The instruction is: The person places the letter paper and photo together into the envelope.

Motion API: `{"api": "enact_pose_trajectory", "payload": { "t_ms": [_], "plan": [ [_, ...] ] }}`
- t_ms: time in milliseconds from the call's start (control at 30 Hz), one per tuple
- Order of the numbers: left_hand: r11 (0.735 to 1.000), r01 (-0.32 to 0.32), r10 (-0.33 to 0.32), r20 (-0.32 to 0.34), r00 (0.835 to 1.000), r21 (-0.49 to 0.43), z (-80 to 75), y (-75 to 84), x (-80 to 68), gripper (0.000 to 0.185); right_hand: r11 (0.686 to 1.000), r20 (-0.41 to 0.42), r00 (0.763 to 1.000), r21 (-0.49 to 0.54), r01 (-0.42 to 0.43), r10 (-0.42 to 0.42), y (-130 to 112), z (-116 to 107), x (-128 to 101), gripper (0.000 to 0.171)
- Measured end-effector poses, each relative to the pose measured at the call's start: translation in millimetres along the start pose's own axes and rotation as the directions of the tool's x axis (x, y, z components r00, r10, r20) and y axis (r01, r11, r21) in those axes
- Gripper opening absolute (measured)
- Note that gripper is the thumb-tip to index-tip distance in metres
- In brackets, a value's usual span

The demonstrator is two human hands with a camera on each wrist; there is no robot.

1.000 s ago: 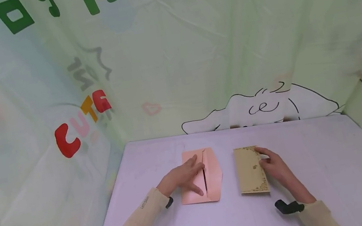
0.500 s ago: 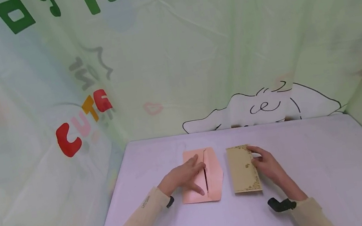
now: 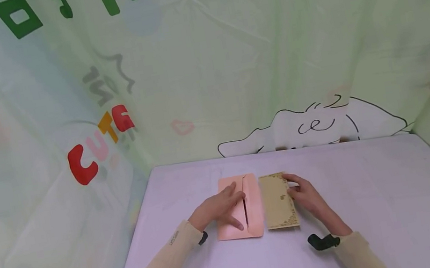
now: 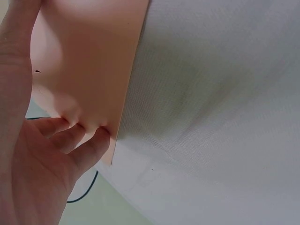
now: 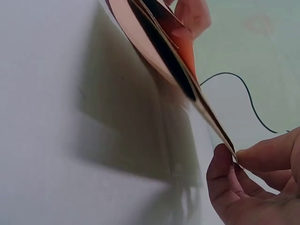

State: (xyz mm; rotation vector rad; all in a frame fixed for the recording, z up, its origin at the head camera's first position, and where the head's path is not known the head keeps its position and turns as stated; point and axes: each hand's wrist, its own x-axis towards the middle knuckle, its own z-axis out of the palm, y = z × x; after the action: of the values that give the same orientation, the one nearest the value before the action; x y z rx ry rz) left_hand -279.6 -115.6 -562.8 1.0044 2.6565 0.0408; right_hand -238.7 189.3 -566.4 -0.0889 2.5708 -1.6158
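Observation:
A pink envelope (image 3: 232,211) lies on the table with its flap (image 3: 254,203) open to the right. My left hand (image 3: 221,208) rests flat on it, fingers spread and pressing the paper; the left wrist view shows those fingertips (image 4: 70,133) on the pink envelope (image 4: 89,61). A tan card with a gold border (image 3: 277,200) lies just right of the flap, its left edge touching or overlapping it. My right hand (image 3: 304,195) pinches the card's right edge. The right wrist view shows fingertips (image 5: 234,164) gripping the card (image 5: 211,117), tilted toward the envelope (image 5: 140,42).
The lilac table (image 3: 380,201) is walled on three sides by a green printed cloth backdrop (image 3: 231,79). A black strap sits on each wrist (image 3: 322,241).
My right hand has slid the tan card leftward, from a gap away to the envelope's open flap. The left hand has stayed on the envelope.

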Motion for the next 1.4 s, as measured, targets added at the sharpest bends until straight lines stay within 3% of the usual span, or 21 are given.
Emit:
{"api": "enact_pose_trajectory", "payload": {
  "t_ms": [567,833,1000,1400],
  "plan": [
    [1.000,0.004,-0.004,0.005,1.000,0.012,-1.2,-1.1,2.3,0.098,0.999,0.017,1.000,0.034,0.022,-0.023,-9.0,33.7,7.7,0.052],
    [0.999,0.020,-0.019,0.013,1.000,-0.044,-0.8,-0.4,3.3,0.096,1.000,0.013,1.000,0.024,0.016,-0.017,-10.1,48.0,13.4,0.053],
    [1.000,0.011,-0.010,0.010,1.000,-0.029,-2.6,0.5,1.4,0.099,0.999,0.021,1.000,0.037,0.006,-0.007,-12.8,53.6,15.4,0.053],
    [0.999,-0.006,0.006,0.009,1.000,-0.033,-3.6,0.9,0.7,0.099,0.998,-0.006,0.999,-0.045,0.053,-0.054,-14.0,64.3,16.2,0.053]
  ]
}}
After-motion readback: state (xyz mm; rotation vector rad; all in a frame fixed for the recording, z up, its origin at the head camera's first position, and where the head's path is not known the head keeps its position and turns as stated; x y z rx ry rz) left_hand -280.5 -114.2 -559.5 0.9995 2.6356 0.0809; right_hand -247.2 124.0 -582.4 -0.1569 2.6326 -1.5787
